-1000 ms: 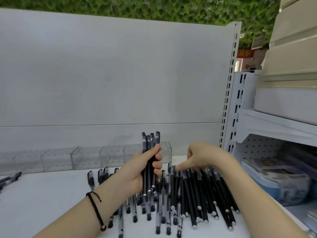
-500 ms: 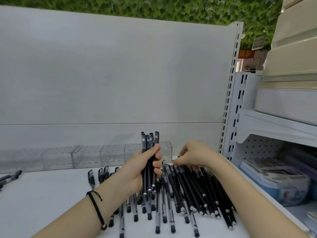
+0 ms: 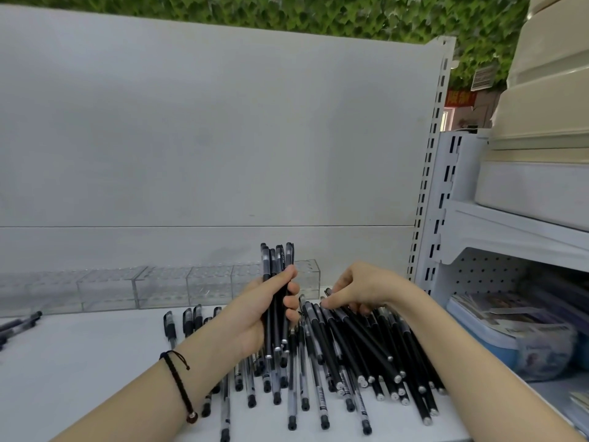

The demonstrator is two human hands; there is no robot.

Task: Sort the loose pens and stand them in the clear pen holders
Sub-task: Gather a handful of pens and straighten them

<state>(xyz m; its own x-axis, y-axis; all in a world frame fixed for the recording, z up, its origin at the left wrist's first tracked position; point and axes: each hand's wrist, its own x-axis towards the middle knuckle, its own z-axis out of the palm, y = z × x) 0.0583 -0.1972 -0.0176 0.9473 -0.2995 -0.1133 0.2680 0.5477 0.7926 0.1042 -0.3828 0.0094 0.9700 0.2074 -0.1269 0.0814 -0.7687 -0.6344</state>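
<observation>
Head view, and it all comes down to the gap between the two hands. The left hand [image 3: 255, 317] grips a bundle of pens [image 3: 276, 266] upright, fingers wrapped round the barrels, caps poking up above the thumb. It sits just beside the left edge of the pile of loose pens [image 3: 350, 355].

The pile lies flat on the surface [image 3: 79, 362]. Its long axes run away from the person toward the back panel and fan slightly to the right at the near ends. The right hand [image 3: 360, 288] is over the far ends of those pens, fingers curled down. It looks to be pinching the top of one black pen [image 3: 338, 315] between thumb and forefinger, though the grip is partly hidden by the knuckles.

So the right hand is the nearer one to the loose stock, and the bundle waits close to its left. By my reading, the next pen needs a short hop leftward and a swing from lying to upright to join the bundle.

The clear pen holders [image 3: 165, 285] stand in a row along the back of the surface, behind and mostly left of the left hand. I see no pens standing in them yet. The bundle's own axis already matches theirs, so the left hand looks better placed for that delivery. A few stray pens [image 3: 19, 325] lie well apart at the far left edge.
</observation>
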